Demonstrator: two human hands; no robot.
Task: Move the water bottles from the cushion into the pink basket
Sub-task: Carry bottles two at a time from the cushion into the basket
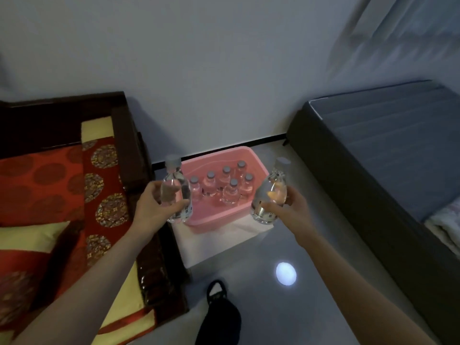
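A pink basket [254,159] stands on a white sheet on the floor by the wall, with several clear water bottles [231,192] upright inside it. My left hand [151,207] grips a clear bottle [175,188] with a grey cap, held upright over the basket's left rim. My right hand [288,207] grips a second clear bottle [270,195], tilted slightly left, just above the basket's right front corner. The red and gold cushion [49,195] lies on the wooden seat at the left; no bottles show on it.
A dark wooden sofa frame [129,145] borders the basket on the left. A grey mattress [388,150] on a dark base runs along the right. Glossy grey floor [249,257] with a light reflection lies in front, and my dark shoe [217,292] is below.
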